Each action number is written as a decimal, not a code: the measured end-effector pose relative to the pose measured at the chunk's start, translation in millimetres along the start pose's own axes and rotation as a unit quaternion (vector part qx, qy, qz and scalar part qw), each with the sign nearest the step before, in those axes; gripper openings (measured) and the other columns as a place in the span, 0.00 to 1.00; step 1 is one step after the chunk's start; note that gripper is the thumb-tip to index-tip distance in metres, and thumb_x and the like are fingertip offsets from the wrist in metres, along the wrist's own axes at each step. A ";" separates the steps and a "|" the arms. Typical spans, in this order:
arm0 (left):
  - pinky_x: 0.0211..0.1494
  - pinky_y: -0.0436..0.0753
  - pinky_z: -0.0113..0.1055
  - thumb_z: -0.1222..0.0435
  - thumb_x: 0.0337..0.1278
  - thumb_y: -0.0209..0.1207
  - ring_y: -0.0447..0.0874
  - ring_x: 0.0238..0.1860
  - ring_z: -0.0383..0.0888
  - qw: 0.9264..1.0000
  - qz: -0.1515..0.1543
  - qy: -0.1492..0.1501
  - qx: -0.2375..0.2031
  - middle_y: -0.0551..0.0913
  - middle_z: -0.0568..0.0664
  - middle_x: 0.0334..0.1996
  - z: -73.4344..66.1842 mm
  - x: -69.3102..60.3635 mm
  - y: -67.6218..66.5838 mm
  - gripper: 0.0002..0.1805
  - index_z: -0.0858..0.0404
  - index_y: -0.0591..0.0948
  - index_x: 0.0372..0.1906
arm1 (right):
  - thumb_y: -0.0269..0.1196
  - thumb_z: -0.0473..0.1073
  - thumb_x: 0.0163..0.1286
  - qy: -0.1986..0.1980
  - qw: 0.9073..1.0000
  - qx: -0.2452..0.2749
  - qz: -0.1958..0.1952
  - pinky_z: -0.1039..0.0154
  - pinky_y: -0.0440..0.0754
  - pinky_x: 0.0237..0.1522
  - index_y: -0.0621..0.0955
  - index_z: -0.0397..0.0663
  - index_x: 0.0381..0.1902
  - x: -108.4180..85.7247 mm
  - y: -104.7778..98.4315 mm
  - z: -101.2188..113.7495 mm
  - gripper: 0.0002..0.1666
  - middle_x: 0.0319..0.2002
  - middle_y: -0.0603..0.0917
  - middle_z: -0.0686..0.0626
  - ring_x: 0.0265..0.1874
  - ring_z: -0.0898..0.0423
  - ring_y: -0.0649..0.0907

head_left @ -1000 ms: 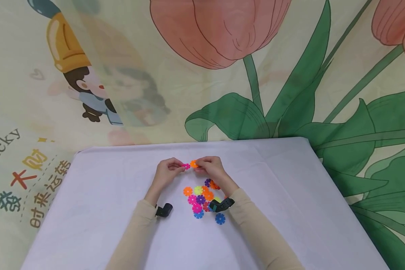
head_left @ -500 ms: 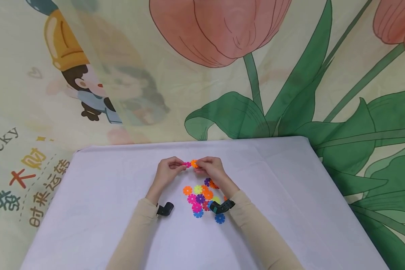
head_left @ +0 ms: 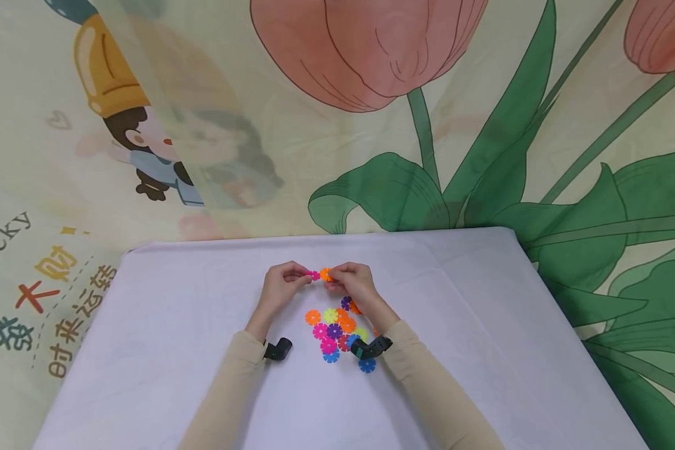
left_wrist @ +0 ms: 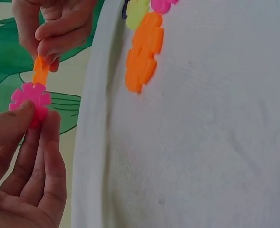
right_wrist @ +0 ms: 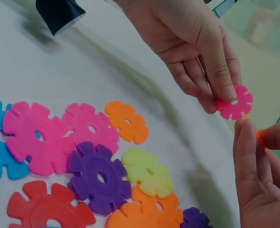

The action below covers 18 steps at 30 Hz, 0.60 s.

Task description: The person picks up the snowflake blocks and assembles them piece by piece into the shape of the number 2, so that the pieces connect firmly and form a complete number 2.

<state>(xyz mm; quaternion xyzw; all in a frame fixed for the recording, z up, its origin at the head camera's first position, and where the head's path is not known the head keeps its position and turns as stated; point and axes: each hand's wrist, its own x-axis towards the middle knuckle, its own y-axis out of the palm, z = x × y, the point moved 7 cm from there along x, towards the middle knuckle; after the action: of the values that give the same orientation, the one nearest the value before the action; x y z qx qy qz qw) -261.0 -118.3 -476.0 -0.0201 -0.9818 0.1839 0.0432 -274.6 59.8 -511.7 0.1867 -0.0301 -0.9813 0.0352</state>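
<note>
Left hand (head_left: 281, 282): thumb and fingers pinch the pink notched disc, partly covering it.
Pink notched disc (left_wrist: 28, 100): above the tabletop, toward its far edge, meeting the orange disc; whether their slots interlock is hard to tell.
Loose discs (head_left: 334, 331): overlapping mid-tabletop, nearer the near edge than the hands; some are hidden beneath the right wrist device (head_left: 371, 347).
Orange disc (left_wrist: 40, 72): partly hidden by fingertips.
Right hand (head_left: 357, 284): pinches the orange disc.
Tabletop (head_left: 202, 300): white-cloth-covered, near edge cut off.
Backdrop (head_left: 292, 156): printed tulips, cropped at the top.
</note>
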 end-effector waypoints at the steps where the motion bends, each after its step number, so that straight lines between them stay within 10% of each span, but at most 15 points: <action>1: 0.39 0.83 0.28 0.71 0.55 0.68 0.88 0.36 0.52 1.000 -0.002 -0.003 0.001 0.87 0.58 0.35 0.2 -0.3 0.0 0.06 0.69 0.86 0.37 | 0.64 0.39 0.69 0.001 1.000 0.002 0.001 0.66 0.84 0.39 0.82 0.36 0.44 0.4 0.1 -0.8 0.11 0.37 0.86 0.41 0.33 0.53 0.89; 18: 0.43 0.84 0.34 0.70 0.54 0.69 0.86 0.34 0.47 0.998 -0.011 0.048 0.031 0.87 0.53 0.31 -7.6 -5.4 3.2 0.03 0.66 0.87 0.34 | 0.65 0.35 0.68 -0.034 0.998 0.032 0.030 0.64 0.84 0.39 0.81 0.33 0.40 -2.6 6.1 -1.1 0.08 0.34 0.87 0.41 0.31 0.51 0.89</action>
<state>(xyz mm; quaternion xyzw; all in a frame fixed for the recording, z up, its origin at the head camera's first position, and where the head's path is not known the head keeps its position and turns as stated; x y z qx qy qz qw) -254.9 -112.9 -470.6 -0.0172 -0.9726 0.2123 0.0930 -271.4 53.9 -511.3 0.1532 -0.0683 -0.9841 0.0579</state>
